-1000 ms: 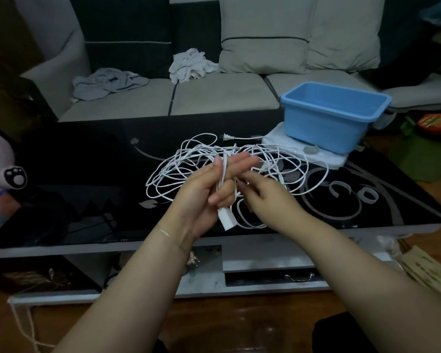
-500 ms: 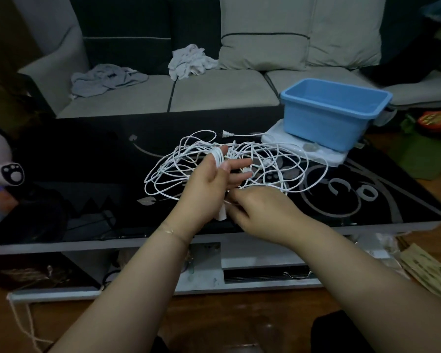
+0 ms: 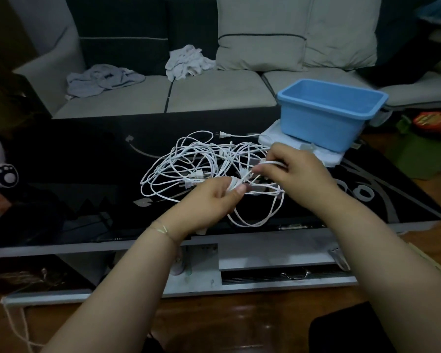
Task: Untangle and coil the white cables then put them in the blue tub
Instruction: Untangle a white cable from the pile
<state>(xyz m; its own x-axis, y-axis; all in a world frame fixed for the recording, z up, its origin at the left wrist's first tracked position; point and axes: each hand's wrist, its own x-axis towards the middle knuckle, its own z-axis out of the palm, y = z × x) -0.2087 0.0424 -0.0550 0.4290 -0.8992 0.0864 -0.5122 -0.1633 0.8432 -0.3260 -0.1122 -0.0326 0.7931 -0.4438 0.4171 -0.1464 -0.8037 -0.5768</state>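
Since half a second back, right hand had swung out to the right, away from the left hand, and pulled a strand with it. Left hand was clenched around a bunch of cables, thumb on top; a white block it held a second ago was out of sight. Right hand pinched a loop, though its fingertips were blurry. Rest of the tangle sat on the black counter, too knotted to count. Tub stood at the counter's far right on something white, partly hidden by the right hand, nothing visible inside.
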